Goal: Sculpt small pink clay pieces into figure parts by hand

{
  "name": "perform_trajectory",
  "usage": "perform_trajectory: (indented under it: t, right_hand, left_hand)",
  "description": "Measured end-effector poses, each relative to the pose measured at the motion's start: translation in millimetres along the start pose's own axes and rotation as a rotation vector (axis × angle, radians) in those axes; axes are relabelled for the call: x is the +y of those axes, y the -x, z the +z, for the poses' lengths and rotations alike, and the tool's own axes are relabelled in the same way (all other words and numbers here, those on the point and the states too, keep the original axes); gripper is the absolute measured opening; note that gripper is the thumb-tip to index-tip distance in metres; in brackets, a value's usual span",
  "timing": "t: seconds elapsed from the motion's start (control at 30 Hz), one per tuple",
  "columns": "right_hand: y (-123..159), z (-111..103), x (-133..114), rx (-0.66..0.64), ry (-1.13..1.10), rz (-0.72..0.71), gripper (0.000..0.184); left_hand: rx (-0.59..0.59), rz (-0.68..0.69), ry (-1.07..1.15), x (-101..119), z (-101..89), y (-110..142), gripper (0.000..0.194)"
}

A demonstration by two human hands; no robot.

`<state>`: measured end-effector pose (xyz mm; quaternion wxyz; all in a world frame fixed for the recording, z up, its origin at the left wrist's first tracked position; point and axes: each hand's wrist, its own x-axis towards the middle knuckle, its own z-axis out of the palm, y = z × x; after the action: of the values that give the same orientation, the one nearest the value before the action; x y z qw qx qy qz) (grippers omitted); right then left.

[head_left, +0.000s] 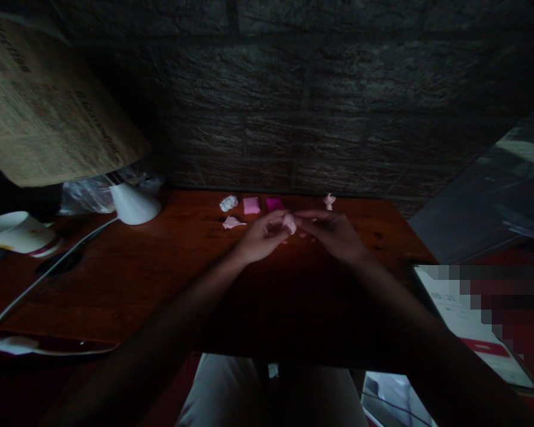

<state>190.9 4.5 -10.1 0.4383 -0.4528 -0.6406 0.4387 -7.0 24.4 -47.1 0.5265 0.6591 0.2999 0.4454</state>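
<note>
Your left hand (263, 236) pinches a pale pink lump (289, 223) between thumb and fingers. Your right hand (336, 234) closes on the same lump from the other side, its fingertips drawn together there, so the lump sits right between your 2 hands, in front of you above the wooden table (115, 279). The dim light hides how firmly each finger presses.

Just beyond your left hand lie 3 pieces: a magenta piece (275, 204) nearest your fingers, a pink square piece (251, 205) to the left of it, and a crumpled white lump (228, 203) farther left. Near your left hand, on its left side, you have a flat pale pink scrap (234, 223). Just beyond your right hand stands a curled pale pink piece (330, 201).

Well to the left of your left hand are the lamp (136, 204), with its printed shade, and a white cup (20, 232). A lit screen (476, 326) lies well to the right of your right hand.
</note>
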Motion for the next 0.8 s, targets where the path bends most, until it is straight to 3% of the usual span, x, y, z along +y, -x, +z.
perform_trajectory:
  t: [0.37,0.6,0.8]
  right_hand:
    - [1.4,-0.5,-4.1,0.017,-0.069,0.044,0.038]
    - [0.2,0.7,-2.2,-0.044,-0.037,-0.010,0.036]
    - [0.8,2.5,-3.0,-0.060,-0.028,-0.048,0.034]
  left_hand:
    - [-0.032,0.016,-0.044,8.7,1.6,0.4,0.021]
    - [-0.013,0.007,0.072,4.2,3.5,1.4,0.044]
    - [-0.033,0.050,0.033,9.1,3.5,0.4,0.024]
